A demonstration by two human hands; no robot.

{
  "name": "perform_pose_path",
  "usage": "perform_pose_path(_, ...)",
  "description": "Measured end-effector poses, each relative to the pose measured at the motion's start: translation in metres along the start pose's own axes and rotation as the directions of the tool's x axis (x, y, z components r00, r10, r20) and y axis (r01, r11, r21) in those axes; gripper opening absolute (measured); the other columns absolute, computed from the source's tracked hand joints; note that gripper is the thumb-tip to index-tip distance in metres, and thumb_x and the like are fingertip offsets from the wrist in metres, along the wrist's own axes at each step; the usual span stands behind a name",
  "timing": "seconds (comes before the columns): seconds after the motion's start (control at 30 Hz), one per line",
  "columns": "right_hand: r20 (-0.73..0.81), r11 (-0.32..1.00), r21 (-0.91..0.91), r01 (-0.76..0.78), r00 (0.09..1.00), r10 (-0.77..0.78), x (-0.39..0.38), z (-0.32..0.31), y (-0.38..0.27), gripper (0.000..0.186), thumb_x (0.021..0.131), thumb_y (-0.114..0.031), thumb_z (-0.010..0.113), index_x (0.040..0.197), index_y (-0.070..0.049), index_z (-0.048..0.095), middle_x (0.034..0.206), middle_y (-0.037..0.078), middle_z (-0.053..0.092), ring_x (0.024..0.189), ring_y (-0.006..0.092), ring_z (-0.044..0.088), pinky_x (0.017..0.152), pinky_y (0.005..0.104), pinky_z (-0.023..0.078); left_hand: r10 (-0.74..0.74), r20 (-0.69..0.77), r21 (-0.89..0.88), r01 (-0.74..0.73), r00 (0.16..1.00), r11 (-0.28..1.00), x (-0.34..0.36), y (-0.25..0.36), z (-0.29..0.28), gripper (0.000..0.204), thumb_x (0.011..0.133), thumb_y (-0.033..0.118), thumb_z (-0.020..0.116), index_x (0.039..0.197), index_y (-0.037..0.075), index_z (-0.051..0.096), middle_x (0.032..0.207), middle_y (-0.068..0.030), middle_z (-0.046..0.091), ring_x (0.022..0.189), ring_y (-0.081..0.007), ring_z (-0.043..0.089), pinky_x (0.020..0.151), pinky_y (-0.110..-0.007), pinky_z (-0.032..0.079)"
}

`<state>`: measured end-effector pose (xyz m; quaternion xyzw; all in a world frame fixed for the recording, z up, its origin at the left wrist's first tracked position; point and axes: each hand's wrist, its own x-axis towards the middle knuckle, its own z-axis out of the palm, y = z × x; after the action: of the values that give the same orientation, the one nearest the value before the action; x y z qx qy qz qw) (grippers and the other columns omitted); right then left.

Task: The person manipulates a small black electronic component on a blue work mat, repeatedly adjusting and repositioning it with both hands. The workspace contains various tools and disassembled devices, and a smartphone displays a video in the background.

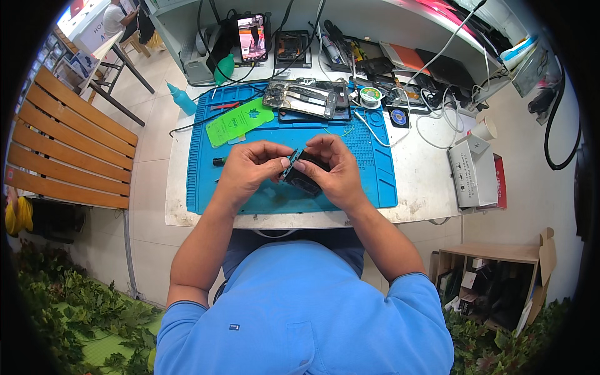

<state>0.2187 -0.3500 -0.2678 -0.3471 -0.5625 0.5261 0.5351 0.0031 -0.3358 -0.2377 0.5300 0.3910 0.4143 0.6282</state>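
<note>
Over the front half of a blue repair mat (250, 199), my two hands meet in front of me. My left hand (255, 165) is closed, its thumb and fingers pinching a thin, dark piece with a teal edge (289, 164); its exact kind is too small to tell. Fingers of my right hand (336, 173) are closed on a black, flat device part (304, 182), which touches the thin piece and is partly covered by the fingers. Left of my left hand lies a dark-handled tool with a green band (219, 161). A bright green card (239, 122) rests behind it.
Opened phones (300, 99) and a solder spool (369, 96) lie at the mat's back. A lit phone (251, 39) stands upright behind them. A blue bottle (180, 100) is at left, loose white cables (431, 134) and a white box (473, 174) at right.
</note>
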Motion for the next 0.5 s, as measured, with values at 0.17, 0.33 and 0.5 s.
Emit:
perform_pose_path(0.17,-0.003,0.999,0.001,-0.033,0.999,0.033,0.001,-0.002,0.004,0.037,0.091,-0.009,0.082,0.117,-0.003,0.056,0.107,0.008,0.068,0.104,0.0136,0.068,0.093,0.0287,0.055,0.035,-0.031,0.101,-0.031,0.999,0.994,-0.002,0.002,0.001,0.022,0.093,0.008,0.076,0.111,-0.004,0.075,0.092,-0.0072,0.076,0.076,-0.009,0.068,0.069,-0.023,0.055)
perform_pose_path(0.33,-0.008,0.999,-0.052,0.0,1.0,-0.001,0.001,-0.002,0.008,0.036,0.09,-0.009,0.082,0.115,-0.002,0.057,0.107,0.008,0.068,0.103,0.014,0.068,0.094,0.0293,0.056,0.14,-0.079,0.24,-0.118,0.987,0.964,-0.006,0.005,0.008,0.02,0.09,0.005,0.077,0.109,-0.002,0.077,0.092,-0.006,0.076,0.077,-0.0089,0.07,0.071,-0.023,0.056)
perform_pose_path(0.5,-0.017,0.997,-0.079,0.005,1.0,-0.006,0.001,-0.002,0.006,0.036,0.09,-0.009,0.083,0.114,-0.002,0.058,0.107,0.008,0.068,0.103,0.0141,0.068,0.094,0.0302,0.056,0.262,-0.08,0.396,-0.211,0.962,0.894,-0.007,0.006,0.012,0.017,0.088,0.002,0.077,0.104,0.0,0.079,0.091,-0.007,0.076,0.078,-0.0105,0.072,0.072,-0.023,0.057)
